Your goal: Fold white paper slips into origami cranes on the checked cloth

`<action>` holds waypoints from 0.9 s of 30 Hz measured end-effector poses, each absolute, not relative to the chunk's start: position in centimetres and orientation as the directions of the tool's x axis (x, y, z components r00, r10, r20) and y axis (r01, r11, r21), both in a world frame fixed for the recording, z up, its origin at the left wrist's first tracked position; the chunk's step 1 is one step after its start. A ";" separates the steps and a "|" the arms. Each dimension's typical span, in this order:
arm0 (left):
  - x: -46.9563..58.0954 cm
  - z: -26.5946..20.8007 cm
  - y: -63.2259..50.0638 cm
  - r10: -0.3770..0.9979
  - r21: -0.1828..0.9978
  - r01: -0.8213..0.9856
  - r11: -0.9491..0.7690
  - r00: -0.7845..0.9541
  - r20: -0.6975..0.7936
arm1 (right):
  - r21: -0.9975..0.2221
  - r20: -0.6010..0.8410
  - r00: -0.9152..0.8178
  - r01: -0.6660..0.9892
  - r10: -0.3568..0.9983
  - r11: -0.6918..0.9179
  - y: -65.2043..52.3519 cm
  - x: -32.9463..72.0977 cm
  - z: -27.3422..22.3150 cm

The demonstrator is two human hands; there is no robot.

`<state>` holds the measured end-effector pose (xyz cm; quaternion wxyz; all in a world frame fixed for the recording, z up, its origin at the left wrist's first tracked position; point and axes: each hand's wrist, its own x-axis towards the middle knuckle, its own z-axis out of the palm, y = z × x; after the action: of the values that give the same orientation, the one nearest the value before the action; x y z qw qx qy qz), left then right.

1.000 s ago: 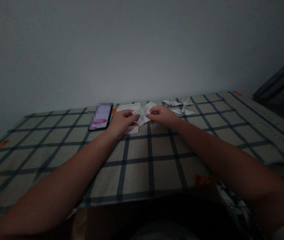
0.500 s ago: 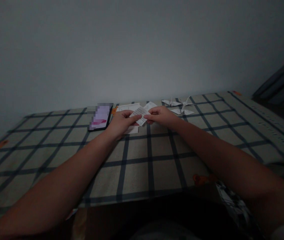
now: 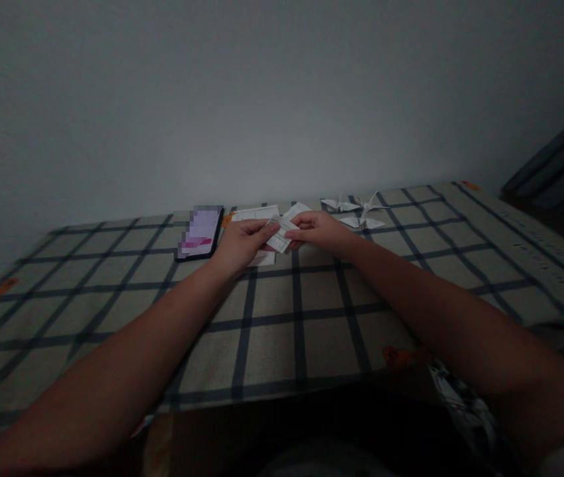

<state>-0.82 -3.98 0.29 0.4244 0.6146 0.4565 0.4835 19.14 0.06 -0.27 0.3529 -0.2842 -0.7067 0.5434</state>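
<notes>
A small folded piece of printed paper [image 3: 282,238] is held between my two hands above the table. My left hand [image 3: 247,242] pinches its left side, with the thumb on top. On the right side, my right hand [image 3: 316,228] grips it between thumb and fingers. The finer folds are too small to make out. Other printed sheets [image 3: 257,213] lie on the cloth behind and under my left hand, partly covered by it. Another white paper piece [image 3: 296,211] shows just behind the held one.
A phone [image 3: 201,232] with a lit, partly pixelated screen lies left of my left hand. Several folded paper cranes [image 3: 364,220] rest beyond my right hand. The checked tablecloth [image 3: 272,331] covers the table, which reaches back to a plain wall [image 3: 282,99].
The paper between my hands has turned or opened slightly, showing a different, whiter face. My left thumb has shifted a little on it. Both arms stay nearly in place.
</notes>
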 end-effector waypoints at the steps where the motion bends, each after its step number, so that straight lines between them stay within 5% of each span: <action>1: -0.8 0.2 -4.0 0.973 0.967 0.138 -0.215 0.117 0.200 | -0.968 0.198 -0.589 0.008 0.784 0.251 0.1 19.2 -0.3; 11: -0.9 -0.1 -3.5 0.985 0.995 0.000 -0.096 0.141 0.095 | -0.988 0.136 -0.456 -0.122 0.879 0.090 0.3 19.1 -0.1; 27: -0.8 0.8 -3.5 0.977 0.982 -0.168 -0.091 0.176 0.121 | -0.976 0.100 -0.579 -0.217 0.809 -0.035 0.3 20.1 0.3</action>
<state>-0.79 -3.52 0.79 0.5552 0.5291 0.3824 0.5153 20.07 0.27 0.30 0.3813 -0.2551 -0.5806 0.6726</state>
